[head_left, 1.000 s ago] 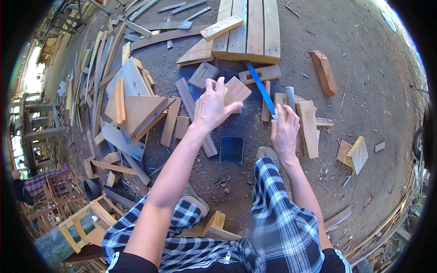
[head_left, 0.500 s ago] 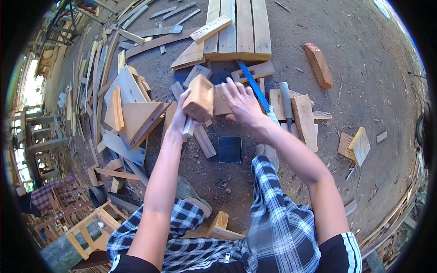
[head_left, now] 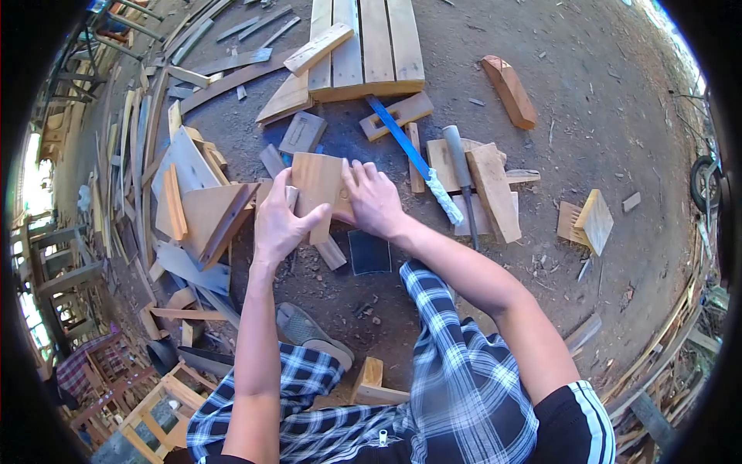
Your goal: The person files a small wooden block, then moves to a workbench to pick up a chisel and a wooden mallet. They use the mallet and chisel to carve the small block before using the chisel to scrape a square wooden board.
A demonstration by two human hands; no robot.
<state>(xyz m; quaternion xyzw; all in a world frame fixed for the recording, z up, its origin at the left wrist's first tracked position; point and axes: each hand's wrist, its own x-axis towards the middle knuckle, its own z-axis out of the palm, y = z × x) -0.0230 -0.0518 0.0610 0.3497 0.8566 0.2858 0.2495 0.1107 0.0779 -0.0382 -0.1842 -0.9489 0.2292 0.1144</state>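
Observation:
A light-brown wooden block (head_left: 318,185) is upright between my two hands, a flat face towards the camera. My left hand (head_left: 283,224) grips its left side and lower edge, with the thumb across the front. The fingers of my right hand (head_left: 374,199) press on the block's right side. Under the hands, pieces of wood partly show, one of them a narrow strip (head_left: 331,253). A dark square patch (head_left: 370,252) lies on the ground just below. To the right is a blue blade (head_left: 402,139) with a wrapped pale handle (head_left: 444,198).
A slatted wooden bench (head_left: 367,83) stands ahead. Right of the hands lie a long-handled chisel (head_left: 459,166) and a wooden block (head_left: 493,193). A reddish block (head_left: 509,93) is farther right. Stacked boards (head_left: 205,216) and scrap strips cover the left side.
The block has turned from showing its hollowed side to a flat face. My right hand has closed in on it from the right. The view has shifted, moving the surroundings left.

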